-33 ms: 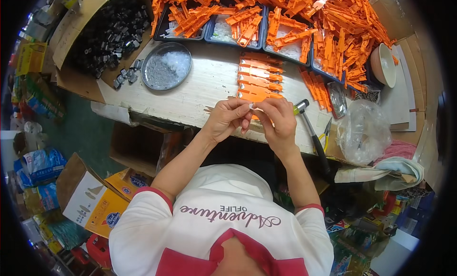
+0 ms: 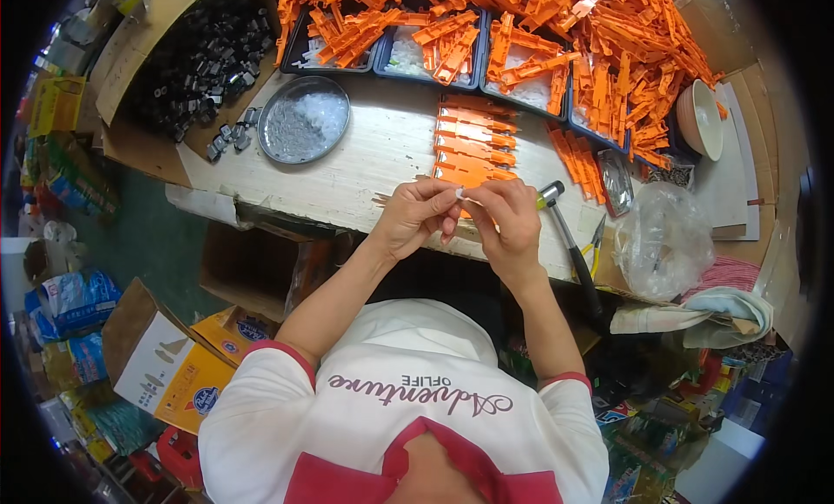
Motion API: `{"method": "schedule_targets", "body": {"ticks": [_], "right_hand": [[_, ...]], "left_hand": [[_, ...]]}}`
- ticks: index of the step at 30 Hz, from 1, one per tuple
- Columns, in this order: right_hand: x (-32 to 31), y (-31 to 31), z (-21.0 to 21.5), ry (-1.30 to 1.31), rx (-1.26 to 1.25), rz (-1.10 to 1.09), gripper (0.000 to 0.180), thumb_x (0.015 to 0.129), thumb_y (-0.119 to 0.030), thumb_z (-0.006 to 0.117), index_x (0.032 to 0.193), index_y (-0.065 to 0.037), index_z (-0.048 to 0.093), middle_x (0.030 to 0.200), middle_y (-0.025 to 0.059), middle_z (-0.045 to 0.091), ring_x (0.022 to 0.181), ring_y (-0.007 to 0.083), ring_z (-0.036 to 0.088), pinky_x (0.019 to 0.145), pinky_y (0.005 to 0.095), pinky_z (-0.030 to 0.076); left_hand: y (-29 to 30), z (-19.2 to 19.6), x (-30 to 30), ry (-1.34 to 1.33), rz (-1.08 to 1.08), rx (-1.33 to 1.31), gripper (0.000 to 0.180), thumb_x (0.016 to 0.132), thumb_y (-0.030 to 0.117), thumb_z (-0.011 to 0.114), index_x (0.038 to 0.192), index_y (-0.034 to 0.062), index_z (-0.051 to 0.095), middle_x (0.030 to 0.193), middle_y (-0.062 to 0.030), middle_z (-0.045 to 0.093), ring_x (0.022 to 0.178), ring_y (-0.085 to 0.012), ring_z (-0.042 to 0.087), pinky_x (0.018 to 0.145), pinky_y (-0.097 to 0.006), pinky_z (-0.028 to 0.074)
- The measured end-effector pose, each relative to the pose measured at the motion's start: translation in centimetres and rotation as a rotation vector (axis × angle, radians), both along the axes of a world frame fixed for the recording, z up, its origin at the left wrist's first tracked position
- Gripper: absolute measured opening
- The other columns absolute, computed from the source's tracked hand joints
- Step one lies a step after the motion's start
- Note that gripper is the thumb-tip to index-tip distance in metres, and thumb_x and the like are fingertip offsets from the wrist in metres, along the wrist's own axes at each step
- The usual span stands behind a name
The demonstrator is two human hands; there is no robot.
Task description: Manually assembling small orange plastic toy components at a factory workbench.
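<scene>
Close together over the front edge of the workbench, my left hand [image 2: 415, 215] and my right hand [image 2: 506, 226] pinch a small white plastic piece [image 2: 460, 194] between their fingertips. Its exact shape is too small to make out. Just beyond them, several orange plastic parts [image 2: 473, 158] lie side by side in a column on the bench [image 2: 382, 148]. A hammer [image 2: 569, 239] with a black handle leans over the bench edge, right of my right hand. Pliers with yellow handles [image 2: 595, 243] lie beside it.
Trays [image 2: 426, 76] of white pieces under a heap of orange parts [image 2: 608, 35] line the back. At left are a round dish [image 2: 304, 122] and a carton of black parts [image 2: 200, 78]. A plastic bag [image 2: 665, 239], a cloth [image 2: 704, 317] and a bowl [image 2: 700, 120] stand right.
</scene>
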State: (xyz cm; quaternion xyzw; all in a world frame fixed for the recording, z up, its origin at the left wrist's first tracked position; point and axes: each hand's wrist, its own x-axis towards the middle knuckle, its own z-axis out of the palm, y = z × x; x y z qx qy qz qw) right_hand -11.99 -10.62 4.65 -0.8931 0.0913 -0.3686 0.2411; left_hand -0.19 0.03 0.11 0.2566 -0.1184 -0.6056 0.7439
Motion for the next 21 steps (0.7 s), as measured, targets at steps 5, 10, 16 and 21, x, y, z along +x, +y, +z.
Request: {"method": "schedule_targets", "body": {"ticks": [5,10,16,21], "right_hand": [[0.4,0.1,0.6,0.023,-0.145,-0.008,0.021,0.066,-0.002,0.065,0.085,-0.006,0.059,0.076,0.0051,0.054,0.07,0.021,0.05,0.065,0.032,0.033],[-0.5,-0.6,0.0,0.141,-0.12,0.012,0.017,0.066,-0.003,0.066,0.081,-0.007,0.059,0.077,0.0041,0.056,0.071,0.0196,0.053,0.066,0.0315,0.034],[-0.7,-1.4,-1.2,0.371,-0.231,0.04,0.012,0.069,-0.008,0.065,0.077,-0.009,0.056,0.073,0.0024,0.052,0.073,0.0187,0.051,0.068,0.033,0.033],[0.1,-1.7,-1.4,0.455,-0.324,0.087,0.009,0.071,-0.012,0.063,0.073,-0.009,0.055,0.07,0.003,0.048,0.072,0.0194,0.049,0.07,0.0343,0.033]], "left_hand": [[-0.2,0.4,0.1,-0.125,0.05,0.047,0.018,0.086,0.013,0.056,0.096,-0.0014,0.061,0.072,-0.0065,0.059,0.055,-0.0111,0.057,0.046,-0.025,0.048],[0.4,2.5,0.6,-0.821,0.289,0.17,0.015,0.083,0.005,0.057,0.096,-0.0021,0.061,0.079,-0.0034,0.057,0.062,-0.0092,0.052,0.056,-0.02,0.044],[0.8,0.7,1.8,-1.623,0.46,0.158,0.012,0.07,0.005,0.067,0.081,0.006,0.067,0.086,-0.0043,0.057,0.083,-0.0189,0.048,0.068,-0.028,0.039],[0.1,-0.8,0.6,-1.794,0.421,0.136,0.007,0.067,0.01,0.066,0.07,0.0081,0.06,0.09,-0.0019,0.053,0.093,-0.0207,0.044,0.079,-0.035,0.027]]}}
